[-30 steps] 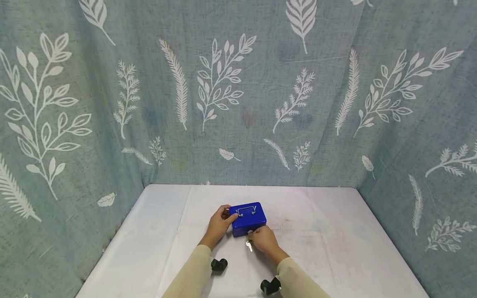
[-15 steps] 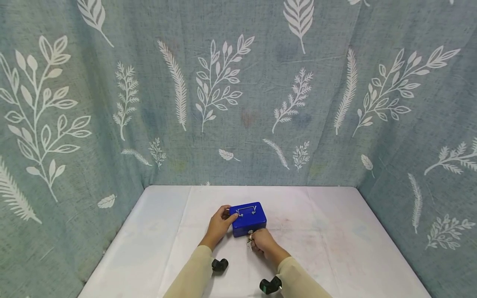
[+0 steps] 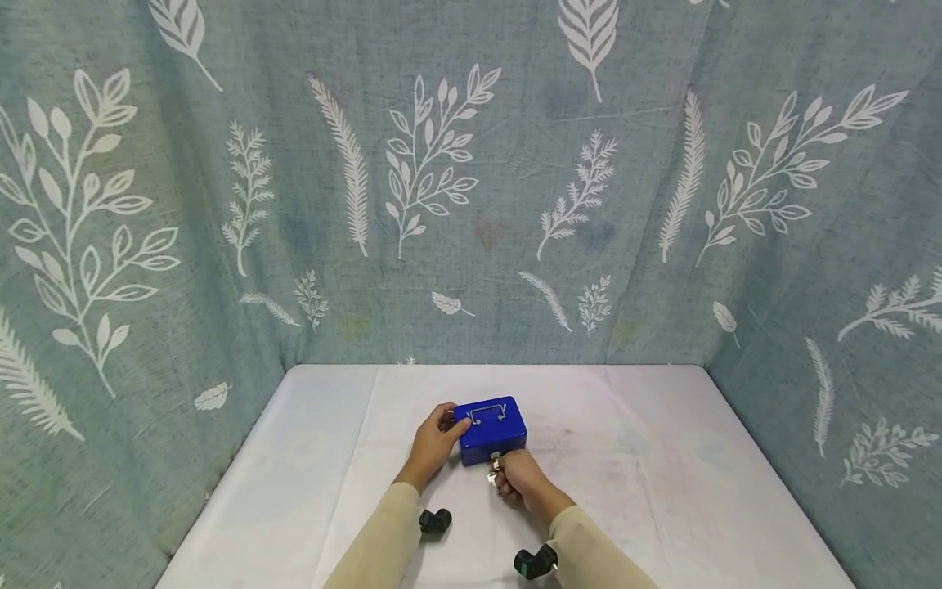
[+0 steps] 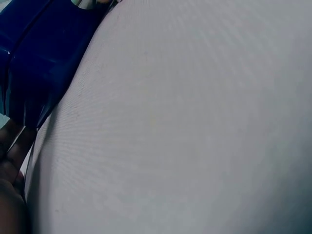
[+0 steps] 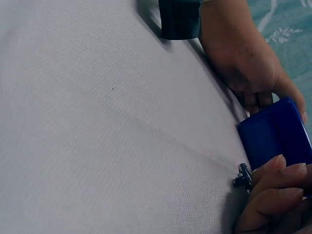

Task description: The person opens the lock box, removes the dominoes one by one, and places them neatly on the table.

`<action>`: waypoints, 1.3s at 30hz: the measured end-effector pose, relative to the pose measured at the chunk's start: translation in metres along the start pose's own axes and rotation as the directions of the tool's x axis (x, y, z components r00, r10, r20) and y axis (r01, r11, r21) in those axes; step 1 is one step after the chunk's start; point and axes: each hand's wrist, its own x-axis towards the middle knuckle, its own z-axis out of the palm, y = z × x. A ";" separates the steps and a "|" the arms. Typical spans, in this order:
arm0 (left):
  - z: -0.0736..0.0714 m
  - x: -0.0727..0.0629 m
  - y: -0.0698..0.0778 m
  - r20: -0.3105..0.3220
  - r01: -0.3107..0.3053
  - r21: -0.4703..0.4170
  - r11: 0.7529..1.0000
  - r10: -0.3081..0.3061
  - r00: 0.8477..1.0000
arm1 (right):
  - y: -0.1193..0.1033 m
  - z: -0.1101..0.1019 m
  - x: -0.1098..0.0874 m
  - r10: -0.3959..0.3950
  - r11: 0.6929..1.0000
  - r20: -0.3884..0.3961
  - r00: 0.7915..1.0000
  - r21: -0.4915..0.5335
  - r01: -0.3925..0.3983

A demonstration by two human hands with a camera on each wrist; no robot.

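Note:
A small blue cash box (image 3: 491,435) with a wire handle on its lid lies closed on the white cloth. My left hand (image 3: 431,448) holds its left side, thumb on top of the lid and fingers against the side. At the round lock on the front, my right hand (image 3: 526,479) pinches a key, which its fingers mostly hide. A second key (image 3: 492,478) dangles beside those fingers, and the hanging keys (image 5: 242,178) also show in the right wrist view. In the left wrist view the box (image 4: 46,63) fills the upper left corner.
White cloth (image 3: 625,491) covers the table around the box. A teal leaf-patterned curtain (image 3: 515,204) hangs behind and at both sides. Black wrist cameras (image 3: 436,522) sit on the inner sides of both sleeves.
My right hand has turned at the lock, its fingers shifting to the right and curling lower, so more of the lock shows. The dangling key has swung up slightly. My left hand stays on the box.

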 end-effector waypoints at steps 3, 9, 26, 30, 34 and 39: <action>-0.003 -0.001 0.002 0.010 -0.001 -0.002 1.000 0.001 1.000 | 0.000 -0.003 0.001 -0.024 1.000 -0.015 1.000 0.007 0.024; -0.012 -0.004 0.005 0.092 -0.027 0.002 1.000 0.027 0.995 | 0.001 -0.018 -0.002 -0.049 0.998 -0.023 0.999 -0.043 0.048; -0.010 -0.023 0.006 0.229 -0.061 -0.023 0.998 0.065 0.971 | -0.001 -0.073 0.002 -0.341 0.917 -0.120 0.932 -0.261 0.302; -0.010 -0.026 0.005 0.223 -0.059 -0.017 0.998 0.061 0.973 | -0.009 -0.076 0.003 -0.367 0.929 -0.166 0.915 -0.122 0.351; -0.014 -0.027 0.005 0.226 -0.078 -0.016 0.997 0.079 0.971 | -0.007 -0.078 0.016 -0.383 0.924 -0.184 0.905 -0.079 0.375; -0.023 -0.027 0.005 0.229 -0.078 -0.003 0.997 0.077 0.970 | -0.006 -0.075 0.027 -0.394 0.910 -0.111 0.912 -0.186 0.370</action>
